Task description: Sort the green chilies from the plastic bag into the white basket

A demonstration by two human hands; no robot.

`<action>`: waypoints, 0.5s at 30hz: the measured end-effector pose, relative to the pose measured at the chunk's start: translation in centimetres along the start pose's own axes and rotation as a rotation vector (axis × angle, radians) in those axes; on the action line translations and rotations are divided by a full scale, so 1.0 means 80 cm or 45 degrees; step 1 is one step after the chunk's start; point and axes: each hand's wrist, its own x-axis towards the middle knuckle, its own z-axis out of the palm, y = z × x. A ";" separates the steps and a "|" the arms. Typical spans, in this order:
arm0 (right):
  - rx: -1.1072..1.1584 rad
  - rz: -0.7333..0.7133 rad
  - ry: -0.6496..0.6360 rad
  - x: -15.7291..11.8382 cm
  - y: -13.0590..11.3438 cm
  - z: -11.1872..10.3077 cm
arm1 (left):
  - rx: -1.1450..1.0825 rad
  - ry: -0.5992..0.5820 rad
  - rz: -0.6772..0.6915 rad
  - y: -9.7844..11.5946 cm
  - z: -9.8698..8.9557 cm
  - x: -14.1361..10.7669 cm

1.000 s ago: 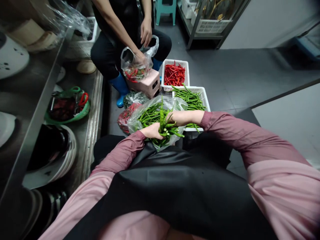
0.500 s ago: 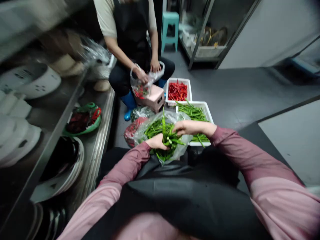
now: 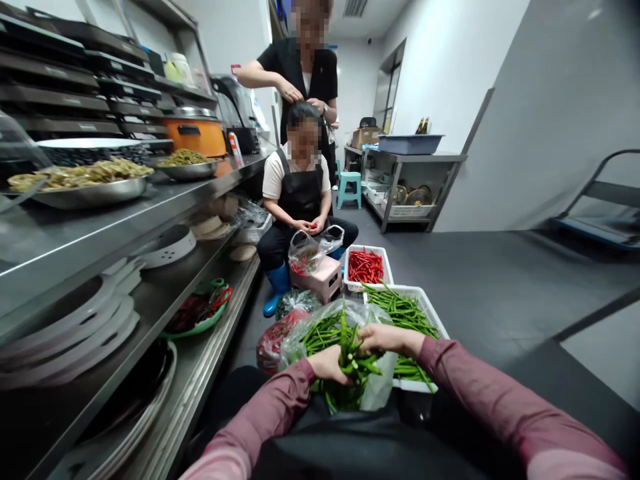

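My left hand (image 3: pixel 330 365) is closed around a bunch of green chili peppers (image 3: pixel 354 368), their ends pointing several ways. My right hand (image 3: pixel 377 338) is at the bunch's right side, fingers bent and pinched on a green chili; the fingertips are partly hidden. Both hands are over an opened clear plastic bag (image 3: pixel 383 387) with more green chilies (image 3: pixel 320 333) inside, in front of my dark apron. Just beyond my right hand, a white basket (image 3: pixel 434 313) holds long green chilies (image 3: pixel 400 308).
A white basket (image 3: pixel 389 267) of red chilies stands farther back. Bags of red chilies (image 3: pixel 275 343) and dark green contents (image 3: pixel 299 303) lie left. A co-worker (image 3: pixel 300 190) sits behind a pink stool (image 3: pixel 327 277); another person (image 3: pixel 320 73) stands behind. Steel shelving (image 3: pixel 200 193) runs along the left.
My view has tilted up, bringing the standing person and upper shelf into sight. The seated co-worker's hands have come out of their bag, holding something red. My hands keep nearly the same hold.
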 end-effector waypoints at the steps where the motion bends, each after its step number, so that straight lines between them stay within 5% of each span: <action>1: 0.173 -0.016 0.099 -0.001 -0.002 -0.001 | 0.013 0.027 -0.014 0.003 -0.002 -0.003; 3: 0.474 -0.084 0.328 -0.003 -0.006 -0.004 | 0.049 0.057 -0.042 0.009 -0.005 -0.009; 5: 0.570 -0.140 0.364 -0.005 -0.009 -0.007 | 0.062 0.079 -0.037 0.014 -0.008 -0.015; 15: -0.084 -0.159 -0.010 0.004 -0.041 -0.014 | 0.089 0.013 -0.014 0.009 -0.009 -0.013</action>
